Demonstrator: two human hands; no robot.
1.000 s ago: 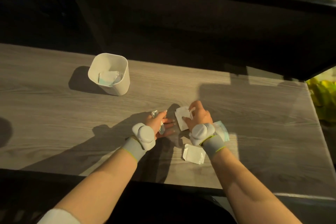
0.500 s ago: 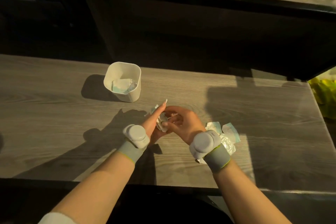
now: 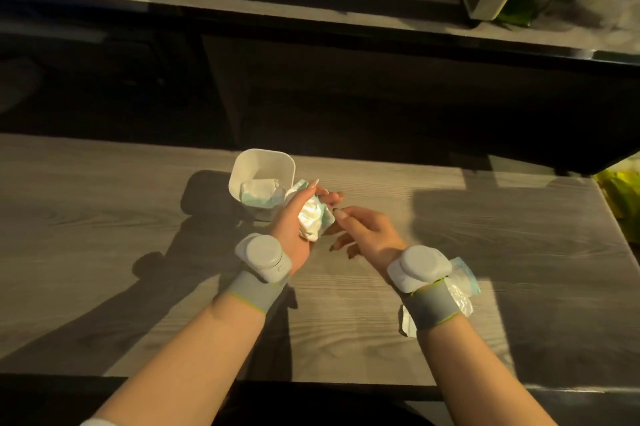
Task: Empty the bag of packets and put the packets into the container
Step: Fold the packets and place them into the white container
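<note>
A white square container (image 3: 263, 166) stands on the grey wooden table (image 3: 104, 218) and holds a pale blue-and-white packet (image 3: 259, 192). My left hand (image 3: 294, 221) is just in front of the container, shut on several white packets (image 3: 313, 219). My right hand (image 3: 367, 235) hovers to the right of those packets with fingers loosely apart and nothing in it. More packets and a clear plastic bag (image 3: 460, 287) lie on the table, partly hidden under my right wrist.
Beyond the table's far edge is a dark gap, then a higher shelf (image 3: 311, 10) with white frames and a green plant (image 3: 519, 6). Yellow-green objects (image 3: 620, 193) sit past the table's right edge. Both wrists wear grey bands with white sensors.
My right hand has let go of the packets it passed over and drawn back to the right. My left hand has carried the packets up to the container. The camera has tilted up.
</note>
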